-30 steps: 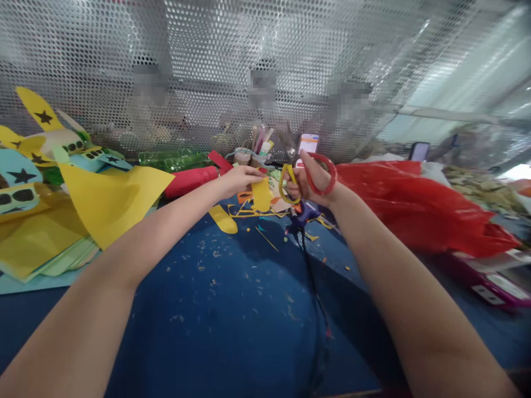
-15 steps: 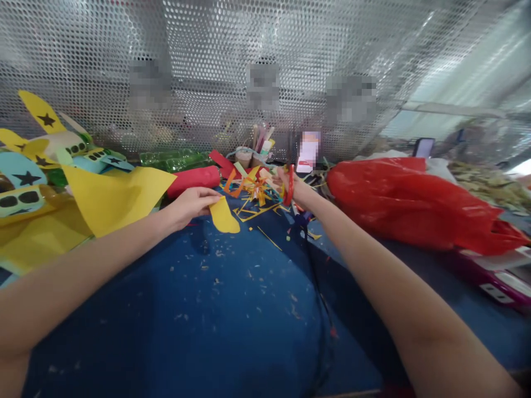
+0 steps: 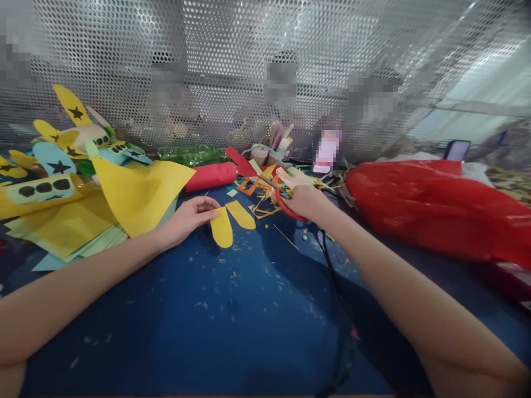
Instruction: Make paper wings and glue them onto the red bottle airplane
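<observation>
Between the thumb and fingers of my left hand [image 3: 194, 215] is the square end of a round-tipped yellow paper piece [image 3: 222, 229]. A second yellow paper piece [image 3: 241, 214] of like shape lies just right of it, its upper corner close to the first. My right hand [image 3: 301, 193] is closed on a pair of scissors [image 3: 286, 204] with red handles, at the edge of a heap of paper scraps [image 3: 265, 207]. The blades point up and left over the scraps; I cannot tell whether they touch them.
Yellow paper sheets [image 3: 141, 193], a red roll [image 3: 211, 177] and green bottles [image 3: 186, 156] are on the left, near paper-covered planes with stars [image 3: 58, 166]. A lit phone [image 3: 327, 152] stands behind. Right lies a red plastic bag [image 3: 415, 204]. A dark cord [image 3: 332, 276] crosses the blue table [image 3: 199, 331].
Two yellow pieces now show apart where one showed before. My right hand has turned, and the scissor blades have come into sight. The whole view has shifted slightly.
</observation>
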`<state>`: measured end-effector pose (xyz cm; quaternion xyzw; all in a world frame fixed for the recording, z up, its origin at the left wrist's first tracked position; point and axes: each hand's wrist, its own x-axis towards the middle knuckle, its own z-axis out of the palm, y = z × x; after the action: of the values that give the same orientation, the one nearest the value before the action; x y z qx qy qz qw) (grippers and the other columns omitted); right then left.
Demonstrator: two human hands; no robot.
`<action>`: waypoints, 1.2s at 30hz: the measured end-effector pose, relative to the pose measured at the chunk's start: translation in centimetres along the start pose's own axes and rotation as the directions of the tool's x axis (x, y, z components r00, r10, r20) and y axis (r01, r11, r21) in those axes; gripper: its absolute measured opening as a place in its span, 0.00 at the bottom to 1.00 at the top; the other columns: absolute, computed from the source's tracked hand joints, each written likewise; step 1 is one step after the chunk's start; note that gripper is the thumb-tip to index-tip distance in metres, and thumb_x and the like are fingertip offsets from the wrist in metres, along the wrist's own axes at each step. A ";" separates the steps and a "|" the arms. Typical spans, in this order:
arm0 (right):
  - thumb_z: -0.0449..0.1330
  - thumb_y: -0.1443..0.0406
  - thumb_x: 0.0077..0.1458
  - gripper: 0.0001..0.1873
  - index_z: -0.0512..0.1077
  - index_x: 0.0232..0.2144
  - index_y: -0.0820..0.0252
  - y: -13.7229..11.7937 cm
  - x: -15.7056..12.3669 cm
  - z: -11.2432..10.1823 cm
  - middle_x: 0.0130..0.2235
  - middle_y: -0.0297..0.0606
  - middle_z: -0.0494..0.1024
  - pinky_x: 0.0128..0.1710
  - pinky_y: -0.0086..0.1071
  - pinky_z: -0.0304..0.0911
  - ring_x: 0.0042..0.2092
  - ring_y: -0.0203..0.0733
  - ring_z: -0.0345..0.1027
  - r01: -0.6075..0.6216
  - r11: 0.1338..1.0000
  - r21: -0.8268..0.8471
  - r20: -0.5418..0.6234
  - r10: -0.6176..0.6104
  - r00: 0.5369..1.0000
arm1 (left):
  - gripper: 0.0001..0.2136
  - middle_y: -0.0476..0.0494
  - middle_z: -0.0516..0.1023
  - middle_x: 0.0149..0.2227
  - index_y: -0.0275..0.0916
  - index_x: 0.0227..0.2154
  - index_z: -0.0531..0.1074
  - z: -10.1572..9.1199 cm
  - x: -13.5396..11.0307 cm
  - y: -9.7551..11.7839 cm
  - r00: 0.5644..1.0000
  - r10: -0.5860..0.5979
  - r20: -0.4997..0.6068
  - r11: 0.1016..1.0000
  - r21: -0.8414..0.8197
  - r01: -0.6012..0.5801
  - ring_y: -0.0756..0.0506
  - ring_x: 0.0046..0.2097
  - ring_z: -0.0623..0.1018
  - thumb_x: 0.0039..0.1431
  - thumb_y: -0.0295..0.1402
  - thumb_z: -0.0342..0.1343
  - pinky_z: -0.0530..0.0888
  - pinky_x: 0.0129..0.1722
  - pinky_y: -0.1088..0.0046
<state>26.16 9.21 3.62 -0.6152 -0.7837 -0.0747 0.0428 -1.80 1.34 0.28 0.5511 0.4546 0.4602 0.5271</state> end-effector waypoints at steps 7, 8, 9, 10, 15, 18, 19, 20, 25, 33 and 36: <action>0.58 0.55 0.56 0.19 0.75 0.35 0.69 -3.3 -2.2 -1.5 0.40 0.60 0.78 0.42 0.44 0.66 0.46 0.59 0.72 -0.041 0.998 -0.057 -0.067 0.037 0.997 | 0.07 0.46 0.78 0.36 0.38 0.34 0.72 0.2 -0.2 0.0 0.997 0.082 0.007 0.995 0.063 -0.083 0.48 0.40 0.78 0.51 0.31 0.61 0.74 0.44 0.68; 0.57 0.57 0.57 0.17 0.75 0.36 0.67 -4.1 -2.6 -1.6 0.40 0.57 0.78 0.43 0.44 0.66 0.46 0.57 0.72 0.047 0.998 0.044 -0.119 -0.042 0.992 | 0.07 0.46 0.78 0.36 0.38 0.34 0.72 0.3 -0.3 0.1 0.994 0.104 0.021 0.990 0.096 -0.105 0.48 0.40 0.78 0.52 0.32 0.60 0.74 0.45 0.68; 0.56 0.59 0.58 0.13 0.74 0.38 0.64 -4.9 -3.1 -1.6 0.39 0.52 0.79 0.43 0.42 0.67 0.44 0.53 0.74 0.162 0.965 0.206 -0.158 -0.131 0.979 | 0.06 0.47 0.78 0.36 0.38 0.34 0.72 0.4 -0.5 0.1 0.991 0.128 0.039 0.983 0.128 -0.132 0.48 0.40 0.78 0.52 0.32 0.60 0.74 0.46 0.67; 0.55 0.61 0.59 0.13 0.72 0.43 0.61 -5.7 -3.6 -1.4 0.40 0.45 0.80 0.42 0.38 0.69 0.42 0.47 0.75 0.301 0.861 0.410 -0.170 -0.252 0.953 | 0.06 0.47 0.78 0.36 0.38 0.34 0.72 0.6 -0.7 0.2 0.986 0.153 0.060 0.975 0.154 -0.161 0.48 0.40 0.78 0.53 0.32 0.60 0.74 0.46 0.67; 0.57 0.63 0.59 0.09 0.70 0.42 0.57 -8.8 -5.7 0.2 0.41 0.38 0.79 0.41 0.34 0.70 0.40 0.39 0.75 0.538 0.551 0.638 -0.358 -0.407 0.840 | 0.05 0.46 0.78 0.38 0.38 0.34 0.72 1.3 -1.4 -0.2 0.954 0.262 0.148 0.934 0.208 -0.289 0.48 0.41 0.78 0.55 0.30 0.57 0.74 0.47 0.68; 0.56 0.63 0.60 0.07 0.72 0.37 0.59 -8.9 -6.1 1.2 0.36 0.38 0.80 0.39 0.34 0.70 0.37 0.40 0.74 0.587 0.626 0.513 -0.440 -0.396 0.806 | 0.05 0.46 0.78 0.38 0.38 0.35 0.72 1.4 -1.5 -0.6 0.944 0.286 0.161 0.920 0.228 -0.318 0.49 0.41 0.78 0.55 0.30 0.56 0.74 0.46 0.69; 0.56 0.63 0.60 0.07 0.72 0.37 0.59 -8.9 -6.2 1.4 0.35 0.38 0.80 0.39 0.34 0.69 0.36 0.40 0.74 0.595 0.641 0.484 -0.463 -0.390 0.796 | 0.05 0.46 0.78 0.38 0.38 0.36 0.72 1.3 -1.5 -0.7 0.943 0.291 0.158 0.917 0.233 -0.322 0.49 0.42 0.78 0.56 0.30 0.56 0.74 0.46 0.70; 0.55 0.63 0.61 0.08 0.72 0.36 0.59 -8.8 -6.2 1.7 0.34 0.38 0.80 0.38 0.33 0.69 0.35 0.40 0.74 0.602 0.649 0.465 -0.481 -0.385 0.787 | 0.05 0.46 0.79 0.38 0.37 0.36 0.73 1.3 -1.4 -0.8 0.944 0.294 0.152 0.916 0.237 -0.324 0.49 0.42 0.78 0.56 0.30 0.56 0.74 0.46 0.70; 0.56 0.63 0.60 0.07 0.73 0.36 0.58 -8.5 -6.3 2.5 0.33 0.37 0.81 0.35 0.30 0.69 0.34 0.38 0.75 0.577 0.640 0.508 -0.490 -0.336 0.804 | 0.06 0.46 0.80 0.37 0.38 0.36 0.72 1.3 -1.4 -0.7 0.960 0.256 0.113 0.922 0.270 -0.278 0.48 0.40 0.78 0.56 0.32 0.58 0.75 0.46 0.69; 0.54 0.63 0.61 0.09 0.74 0.38 0.57 -8.5 -6.1 3.1 0.36 0.38 0.81 0.38 0.35 0.70 0.36 0.41 0.76 0.556 0.685 0.471 -0.476 -0.334 0.814 | 0.06 0.46 0.81 0.37 0.39 0.36 0.74 1.4 -1.6 -0.4 0.972 0.216 0.089 0.927 0.293 -0.233 0.47 0.41 0.79 0.56 0.32 0.57 0.75 0.47 0.68; 0.54 0.64 0.61 0.09 0.74 0.38 0.58 -8.5 -6.2 3.1 0.36 0.38 0.81 0.38 0.34 0.70 0.36 0.41 0.76 0.551 0.690 0.470 -0.482 -0.322 0.815 | 0.06 0.46 0.81 0.39 0.39 0.37 0.74 1.4 -1.7 -0.2 0.973 0.224 0.062 0.928 0.290 -0.232 0.47 0.42 0.79 0.57 0.32 0.57 0.74 0.48 0.68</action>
<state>19.46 1.84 -0.98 -0.3371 -0.8701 0.0523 0.3557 -0.67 -0.61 0.02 0.6792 0.4438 0.4372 0.3881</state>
